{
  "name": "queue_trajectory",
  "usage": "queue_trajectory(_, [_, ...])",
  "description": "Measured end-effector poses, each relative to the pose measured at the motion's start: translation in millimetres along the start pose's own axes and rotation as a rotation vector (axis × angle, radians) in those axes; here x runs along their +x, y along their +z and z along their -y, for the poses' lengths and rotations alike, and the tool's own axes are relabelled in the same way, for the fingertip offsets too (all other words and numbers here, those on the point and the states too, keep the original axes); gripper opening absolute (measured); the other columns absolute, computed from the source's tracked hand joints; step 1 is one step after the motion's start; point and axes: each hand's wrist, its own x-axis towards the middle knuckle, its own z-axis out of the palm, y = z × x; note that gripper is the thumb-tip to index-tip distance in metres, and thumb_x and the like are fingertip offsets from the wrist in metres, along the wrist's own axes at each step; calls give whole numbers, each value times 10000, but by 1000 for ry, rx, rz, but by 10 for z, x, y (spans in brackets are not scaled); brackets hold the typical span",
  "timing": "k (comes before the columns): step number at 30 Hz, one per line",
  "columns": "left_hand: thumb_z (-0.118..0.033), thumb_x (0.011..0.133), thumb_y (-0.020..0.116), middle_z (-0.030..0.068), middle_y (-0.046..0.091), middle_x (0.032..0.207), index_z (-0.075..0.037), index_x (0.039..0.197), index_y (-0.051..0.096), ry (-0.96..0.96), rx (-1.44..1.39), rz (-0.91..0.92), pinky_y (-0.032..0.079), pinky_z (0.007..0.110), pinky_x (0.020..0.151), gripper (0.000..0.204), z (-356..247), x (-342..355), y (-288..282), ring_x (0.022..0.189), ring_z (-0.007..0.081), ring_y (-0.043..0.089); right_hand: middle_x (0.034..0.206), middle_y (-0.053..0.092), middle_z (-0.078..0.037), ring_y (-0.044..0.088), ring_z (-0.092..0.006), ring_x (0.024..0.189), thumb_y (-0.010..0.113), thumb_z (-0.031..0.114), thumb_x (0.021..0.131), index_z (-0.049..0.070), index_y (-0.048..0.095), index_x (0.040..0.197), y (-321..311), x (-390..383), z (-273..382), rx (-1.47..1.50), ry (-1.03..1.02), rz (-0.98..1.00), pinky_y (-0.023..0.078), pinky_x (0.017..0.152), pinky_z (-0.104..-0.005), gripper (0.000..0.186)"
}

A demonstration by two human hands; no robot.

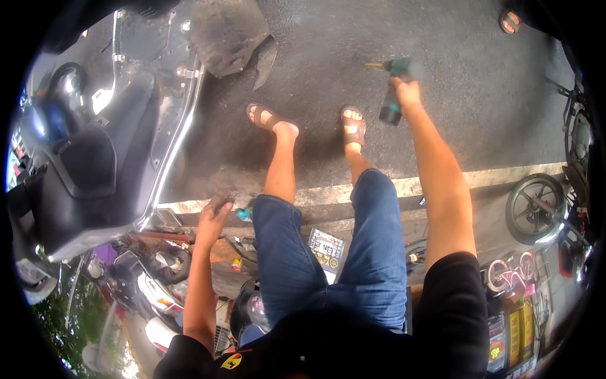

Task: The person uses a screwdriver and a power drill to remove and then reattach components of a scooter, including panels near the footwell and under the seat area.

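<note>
My right hand (407,91) is stretched out over the dark asphalt and grips a green cordless drill (392,85), its bit pointing left. My left hand (214,211) hangs by my left knee with its fingers curled. A small teal-handled tool (244,215) sticks out of it toward my leg, and its tip is hidden. Between the hands are my legs in blue rolled jeans (328,252) and brown sandals (353,129).
A scooter with a black seat (95,164) and bare frame fills the left side. A black plastic body panel (227,31) lies on the asphalt. A pale curb (492,177) crosses the view, a loose wheel (535,208) lies at the right, and another person's sandalled foot (510,22) shows at the top right.
</note>
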Motion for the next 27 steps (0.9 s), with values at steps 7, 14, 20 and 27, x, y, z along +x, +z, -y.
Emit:
queue_trajectory(7, [-239, 928, 562, 124, 649, 1043, 14, 1179, 539, -424, -576, -76, 502, 312, 808, 357, 983, -1401, 589, 927, 201, 634, 1025, 616, -288, 597, -425, 984, 659, 286, 788, -62, 432, 1250, 219, -2116, 137, -932, -472, 613, 472, 852, -468, 621])
queue_trajectory(14, [-260, 934, 552, 123, 648, 1037, 21, 1221, 524, -512, -995, -35, 508, 341, 815, 402, 2031, -2630, 1698, 934, 228, 635, 1005, 633, -273, 625, -413, 936, 646, 286, 768, -47, 370, 1299, -388, -2230, -655, -1337, -492, 594, 494, 817, -480, 684])
queue_trajectory(20, [-280, 926, 560, 153, 642, 1039, 23, 1245, 490, -550, -1284, -139, 510, 359, 811, 445, 2837, -3445, 2646, 935, 236, 628, 1095, 622, -246, 598, -390, 1046, 623, 335, 763, 28, 461, 1212, -1230, -2559, -152, -1737, -178, 343, 479, 877, -457, 568])
queue_trajectory(27, [-263, 914, 573, 154, 640, 1031, 28, 1239, 483, -506, -1661, -589, 523, 345, 768, 446, 3323, -3869, 2515, 908, 241, 640, 1077, 623, -261, 601, -392, 1044, 663, 273, 689, 12, 497, 1176, -1476, -3580, 284, -1514, -224, 452, 474, 886, -449, 576])
